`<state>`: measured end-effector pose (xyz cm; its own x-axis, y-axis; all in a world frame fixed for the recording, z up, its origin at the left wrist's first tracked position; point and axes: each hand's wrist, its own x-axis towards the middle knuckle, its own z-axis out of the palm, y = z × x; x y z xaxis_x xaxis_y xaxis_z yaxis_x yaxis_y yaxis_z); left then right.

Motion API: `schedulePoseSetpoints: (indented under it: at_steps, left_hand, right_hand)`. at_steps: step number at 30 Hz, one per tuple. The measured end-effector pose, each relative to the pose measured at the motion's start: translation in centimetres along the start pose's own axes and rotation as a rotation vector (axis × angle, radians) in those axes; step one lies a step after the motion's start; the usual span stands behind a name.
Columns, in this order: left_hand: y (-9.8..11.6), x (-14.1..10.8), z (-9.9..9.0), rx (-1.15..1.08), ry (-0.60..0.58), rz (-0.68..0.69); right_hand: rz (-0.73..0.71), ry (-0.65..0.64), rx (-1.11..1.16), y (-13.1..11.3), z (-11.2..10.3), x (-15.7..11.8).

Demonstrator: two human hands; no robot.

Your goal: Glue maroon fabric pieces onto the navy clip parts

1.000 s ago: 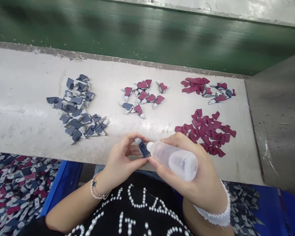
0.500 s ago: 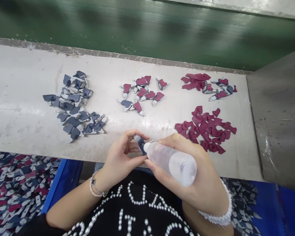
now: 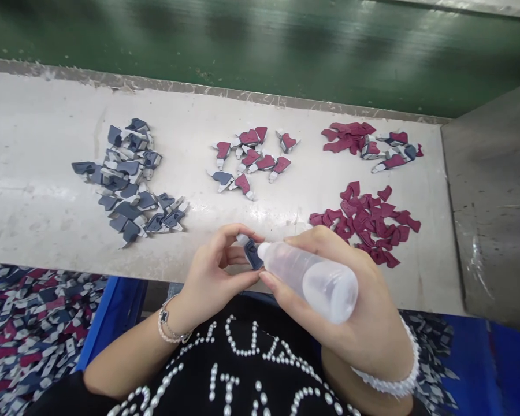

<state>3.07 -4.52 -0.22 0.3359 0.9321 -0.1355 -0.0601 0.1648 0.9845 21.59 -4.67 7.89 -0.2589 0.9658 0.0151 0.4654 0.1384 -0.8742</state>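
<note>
Between its thumb and fingers, my left hand [image 3: 216, 268] grips a small dark blue and grey plastic part [image 3: 252, 252], its hollow side facing up. My right hand [image 3: 346, 289] is wrapped round a translucent squeeze bottle [image 3: 312, 280], which lies slanted with its white nozzle pointing left at the part. The nozzle tip is at the part's right edge; whether they touch I cannot tell. Ahead of my hands are grey-blue parts [image 3: 127, 167] at the left, grey parts with maroon pieces [image 3: 264, 162] in the middle, and a pile of loose maroon pieces [image 3: 366, 219] at the right.
The pale worktop [image 3: 190, 115] ends at a green wall [image 3: 260, 52] behind and a metal panel [image 3: 494, 202] at the right. More maroon pieces [image 3: 349, 136] lie at the back right. Blue bins [image 3: 101, 323] full of parts stand below the front edge.
The bottle and my right hand have moved slightly right, and more of the blue part's hollow shows. My left hand still holds the part. The whole view has shifted a little.
</note>
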Motion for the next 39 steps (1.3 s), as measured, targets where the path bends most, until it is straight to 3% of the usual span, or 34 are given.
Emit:
schedulePoseSetpoints:
  at_steps: [10, 15, 20, 27, 34, 39]
  left_hand:
    - [0.0, 0.1, -0.2, 0.013, 0.004, 0.005]
    - [0.2, 0.3, -0.3, 0.048, -0.002, -0.007]
    - [0.3, 0.2, -0.2, 0.080, -0.018, 0.018]
    - [0.4, 0.2, -0.5, 0.090, 0.021, -0.018]
    - [0.6, 0.2, -0.4, 0.129, -0.015, 0.041]
    - [0.5, 0.2, -0.4, 0.135, 0.013, 0.022]
  right_hand:
    - [-0.005, -0.035, 0.021, -0.2, -0.2, 0.1]
    - [0.008, -0.128, 0.001, -0.2, -0.5, 0.1]
    - [-0.009, -0.060, 0.019, -0.2, -0.6, 0.2]
    - [-0.006, -0.217, -0.033, -0.3, -1.1, -0.4]
    - [-0.011, -0.138, 0.027, -0.3, -1.0, 0.0]
    - [-0.012, -0.200, -0.020, -0.1, -1.3, -0.1]
